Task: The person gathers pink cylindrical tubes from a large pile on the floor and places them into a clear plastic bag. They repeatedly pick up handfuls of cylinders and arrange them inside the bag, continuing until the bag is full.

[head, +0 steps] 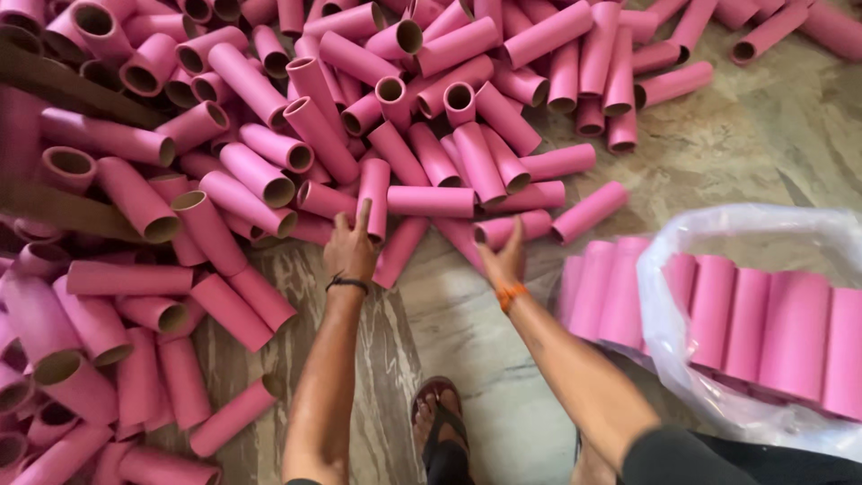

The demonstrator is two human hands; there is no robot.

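A loose heap of pink tubes (296,153) covers the stone floor (754,135), lying at all angles, some with open ends up, which suggests they were tipped out rather than laid down. At the near edge of the heap, one tube (373,198) stands almost on end just beside the left hand (350,250), and a short tube (514,226) lies flat at the fingertips of the right hand (505,260).

Right of the heap, a clear plastic bag (691,359) holds a row of tubes (763,332) packed side by side, ends aligned, a tidy order against the scatter.

Both arms stretch forward and down toward the heap's edge. The left hand is open, index finger raised, thumb spread, grasping nothing; a dark band circles its wrist. The right hand is loosely open too, fingers pointing at the short tube, touching or nearly so; a firm grip cannot be told. It wears an orange band. A sandalled foot (438,418) rests between the arms.
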